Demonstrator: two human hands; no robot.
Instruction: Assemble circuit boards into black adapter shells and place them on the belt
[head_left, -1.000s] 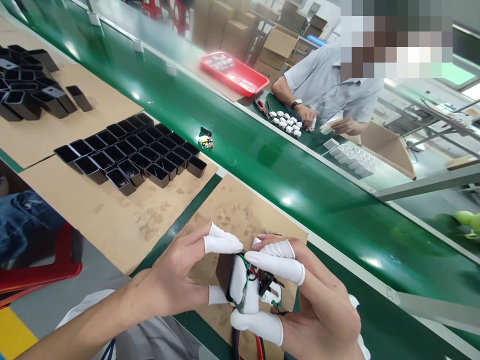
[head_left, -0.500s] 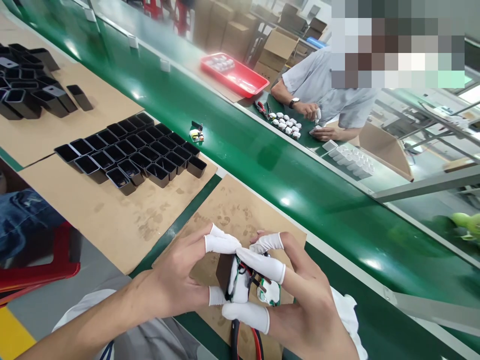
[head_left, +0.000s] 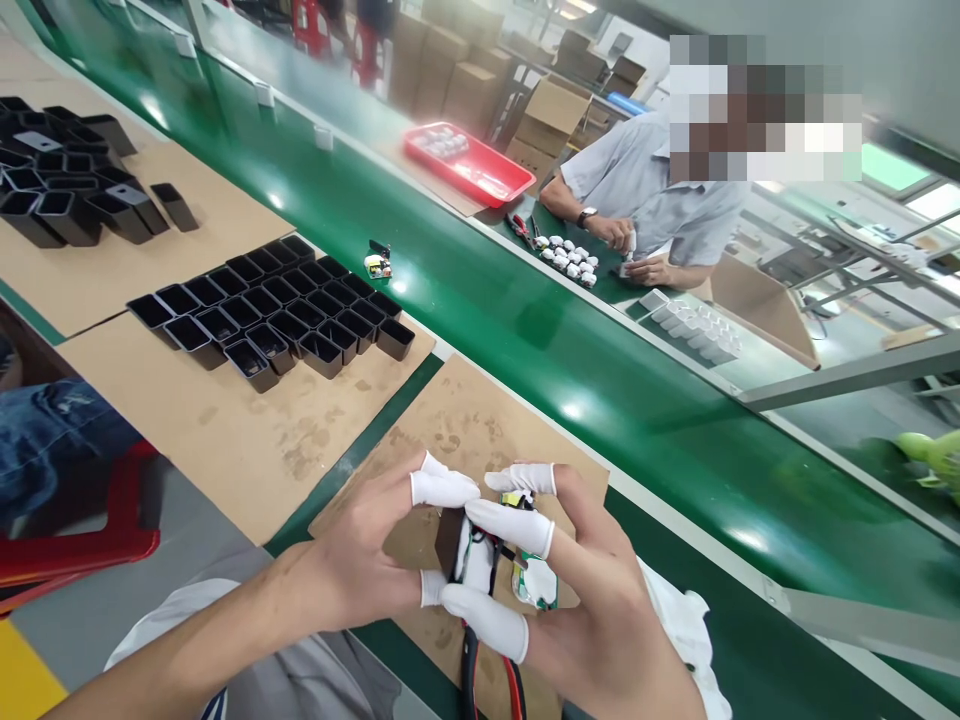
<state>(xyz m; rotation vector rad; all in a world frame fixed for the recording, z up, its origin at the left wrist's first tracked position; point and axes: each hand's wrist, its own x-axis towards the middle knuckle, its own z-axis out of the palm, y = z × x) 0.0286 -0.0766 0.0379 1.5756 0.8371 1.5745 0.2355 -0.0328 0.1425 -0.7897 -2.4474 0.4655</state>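
Observation:
My left hand [head_left: 360, 565] and my right hand [head_left: 592, 610] meet low in the middle, both wearing white finger cots. Between them sit a small black plastic shell [head_left: 450, 540] and a green circuit board [head_left: 536, 585] with red and black wires [head_left: 491, 685] trailing down. The left fingers grip the shell; the right fingers pinch the board and press it against the shell's open end. Both are held just above a brown cardboard mat [head_left: 480, 425].
A block of empty black shells [head_left: 277, 315] stands on cardboard at the left, with a looser pile [head_left: 67, 180] further back. One circuit board [head_left: 377, 263] rides the green conveyor belt [head_left: 540, 330]. Across it a person [head_left: 652, 195] handles small white parts beside a red tray [head_left: 469, 165].
My right fingers have curled in tighter, pushing the board closer into the shell. The lone board on the belt has drifted left. The camera view has shifted slightly.

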